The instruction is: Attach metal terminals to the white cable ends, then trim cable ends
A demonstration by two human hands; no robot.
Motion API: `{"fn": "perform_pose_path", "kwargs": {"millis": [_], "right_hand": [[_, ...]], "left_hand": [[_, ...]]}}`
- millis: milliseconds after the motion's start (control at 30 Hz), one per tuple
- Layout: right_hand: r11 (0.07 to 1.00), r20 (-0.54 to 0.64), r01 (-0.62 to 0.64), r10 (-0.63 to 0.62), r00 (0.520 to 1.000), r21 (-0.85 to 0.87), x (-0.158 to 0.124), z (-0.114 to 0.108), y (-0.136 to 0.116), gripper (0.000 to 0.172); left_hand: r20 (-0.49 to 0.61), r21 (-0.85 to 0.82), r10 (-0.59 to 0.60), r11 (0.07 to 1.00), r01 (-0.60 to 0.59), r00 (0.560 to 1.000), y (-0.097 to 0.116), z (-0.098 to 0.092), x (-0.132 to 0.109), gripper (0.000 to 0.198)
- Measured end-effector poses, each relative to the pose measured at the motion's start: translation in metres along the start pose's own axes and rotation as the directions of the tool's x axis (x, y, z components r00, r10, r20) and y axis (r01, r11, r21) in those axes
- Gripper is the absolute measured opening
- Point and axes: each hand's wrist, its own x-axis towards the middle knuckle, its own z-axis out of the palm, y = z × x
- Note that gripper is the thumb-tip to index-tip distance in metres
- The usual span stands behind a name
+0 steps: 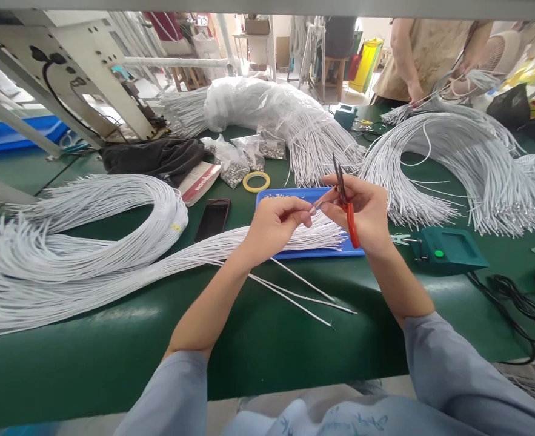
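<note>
My left hand (274, 225) pinches the end of a white cable (313, 211) between thumb and fingertips. Close against it, my right hand (368, 212) has scissors with red handles (352, 227) tucked in its fingers, blades pointing up and away. Its thumb and forefinger also meet at the cable's tip; what they pinch there is too small to make out. Below both hands, a long bundle of white cables (212, 245) runs from the left into a blue tray (355, 249). A few loose cable ends (306, 297) stick out onto the green table.
Coiled cable bundles lie left (158, 224), at the back under plastic (249, 100) and right (480, 157). Nearby are a phone (212, 219), yellow tape roll (256, 181), bags of small metal parts (233, 166) and a green device (451, 249). Another person (424, 60) handles cables across the table.
</note>
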Motion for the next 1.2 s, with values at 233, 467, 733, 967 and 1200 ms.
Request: {"fn": "perform_pose_path", "kwargs": {"millis": [233, 467, 733, 967, 1200], "right_hand": [[0.997, -0.047, -0.075, 0.075, 0.996, 0.015, 0.017, 0.001, 0.027, 0.030], [0.916, -0.159, -0.321, 0.289, 0.944, -0.241, 0.056, -0.020, 0.123, 0.035], [0.812, -0.259, -0.404, 0.320, 0.911, -0.420, 0.058, -0.039, 0.159, 0.039], [0.866, -0.284, -0.342, 0.247, 0.927, -0.364, 0.062, -0.040, 0.135, 0.035], [0.935, -0.270, -0.264, 0.197, 0.943, -0.238, 0.057, -0.033, 0.097, 0.028]], "left_hand": [[0.225, -0.184, -0.044, 0.979, 0.086, 0.973, 0.004, -0.004, 0.002, 0.020], [0.770, -0.066, -0.050, 0.985, 0.157, 0.637, 0.003, 0.029, -0.014, 0.011], [0.960, 0.080, -0.077, 0.997, -0.001, 0.268, 0.002, 0.058, -0.028, 0.017], [0.586, 0.725, -0.427, 0.656, -0.209, 0.689, -0.036, 0.051, -0.012, 0.022], [0.485, 0.838, -0.528, 0.509, -0.197, 0.697, -0.065, 0.037, 0.006, 0.018]]}}
